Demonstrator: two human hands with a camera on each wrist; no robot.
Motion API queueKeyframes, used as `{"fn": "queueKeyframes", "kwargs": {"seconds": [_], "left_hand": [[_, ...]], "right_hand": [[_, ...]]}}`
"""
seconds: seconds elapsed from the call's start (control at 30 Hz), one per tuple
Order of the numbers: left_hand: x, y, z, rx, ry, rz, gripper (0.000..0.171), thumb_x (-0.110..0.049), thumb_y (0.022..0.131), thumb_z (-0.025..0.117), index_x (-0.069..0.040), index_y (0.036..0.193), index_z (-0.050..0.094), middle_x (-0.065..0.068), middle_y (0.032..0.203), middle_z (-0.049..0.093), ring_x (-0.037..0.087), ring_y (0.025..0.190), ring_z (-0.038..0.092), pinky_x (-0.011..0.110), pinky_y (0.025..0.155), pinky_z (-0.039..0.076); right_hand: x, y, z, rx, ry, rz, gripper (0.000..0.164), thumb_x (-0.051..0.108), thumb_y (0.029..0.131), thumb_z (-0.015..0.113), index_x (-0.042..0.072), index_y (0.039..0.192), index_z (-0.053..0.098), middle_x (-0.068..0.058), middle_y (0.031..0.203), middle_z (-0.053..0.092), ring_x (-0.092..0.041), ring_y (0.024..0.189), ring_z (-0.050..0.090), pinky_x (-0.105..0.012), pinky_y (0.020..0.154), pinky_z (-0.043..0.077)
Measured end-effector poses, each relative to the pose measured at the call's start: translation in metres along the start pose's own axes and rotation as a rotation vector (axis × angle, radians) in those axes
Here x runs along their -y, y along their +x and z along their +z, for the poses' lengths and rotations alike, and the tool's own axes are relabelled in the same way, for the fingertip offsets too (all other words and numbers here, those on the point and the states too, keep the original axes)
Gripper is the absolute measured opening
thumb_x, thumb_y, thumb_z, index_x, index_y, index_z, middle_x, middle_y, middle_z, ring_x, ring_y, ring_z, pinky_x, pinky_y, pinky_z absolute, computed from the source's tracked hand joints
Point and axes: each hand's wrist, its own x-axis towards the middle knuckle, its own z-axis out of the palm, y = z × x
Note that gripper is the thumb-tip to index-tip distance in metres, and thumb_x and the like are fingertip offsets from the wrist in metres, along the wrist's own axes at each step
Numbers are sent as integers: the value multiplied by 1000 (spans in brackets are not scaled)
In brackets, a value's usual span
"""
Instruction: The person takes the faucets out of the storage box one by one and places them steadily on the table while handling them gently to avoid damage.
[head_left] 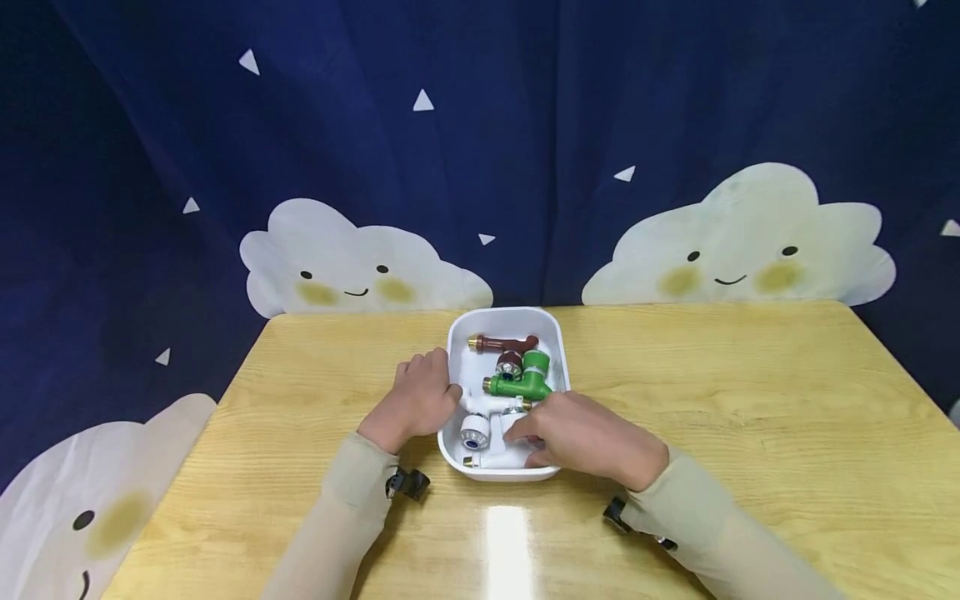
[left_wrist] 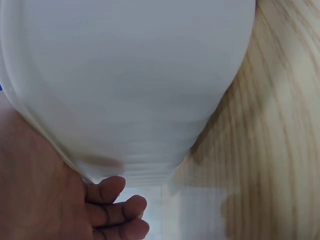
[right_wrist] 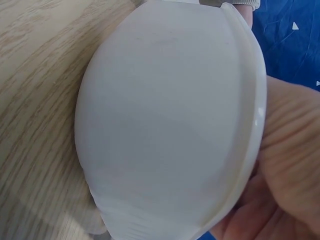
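Observation:
A white plastic tub (head_left: 504,313) stands on the wooden table with several water taps inside. My left hand (head_left: 425,393) grips its left rim, thumb over the inside, and curled fingers (left_wrist: 117,212) show outside in the left wrist view. My right hand (head_left: 581,437) reaches over the right rim, its thumb and forefinger curled at the nearest white tap (head_left: 498,460), which has a brass threaded end. Behind that lies another white tap (head_left: 475,430). A green tap (head_left: 528,385) and a dark brown tap (head_left: 504,345) lie toward the far end.
Light wooden table (head_left: 750,400) surface extends to both sides of the tub. At its far edge hangs a dark blue curtain (head_left: 517,150) with smiling clouds and small white triangles. A black wrist camera (head_left: 408,483) is strapped on the left sleeve.

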Motion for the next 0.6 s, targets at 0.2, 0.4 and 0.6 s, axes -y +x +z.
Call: {"fn": "queueKeyframes", "kwargs": {"seconds": [0.2,0.4,0.6], "left_hand": [[-2,3,-5,18,-6,-9,30,-25,101,43,0,117,48,13,105,52,32,102,47,49,101,36],[-2,4,-9,29,-5,0,31,-25,101,44,1,118,47,13,105,51,31,102,46,49,101,37],[0,1,-6,37,-18,0,28,-26,101,43,-1,115,46,12,104,50,31,101,45,48,100,36]], "right_hand": [[-3,3,-3,5,-8,-8,29,17,78,88,17,106,81,10,78,70,0,64,51,-18,61,43],[-3,6,-6,32,4,-16,30,16,80,87,17,109,81,9,85,74,-1,65,51,-19,62,44],[-1,8,-5,45,-8,-33,27,14,79,86,18,105,81,10,77,69,-2,61,47,-19,57,40]]}}
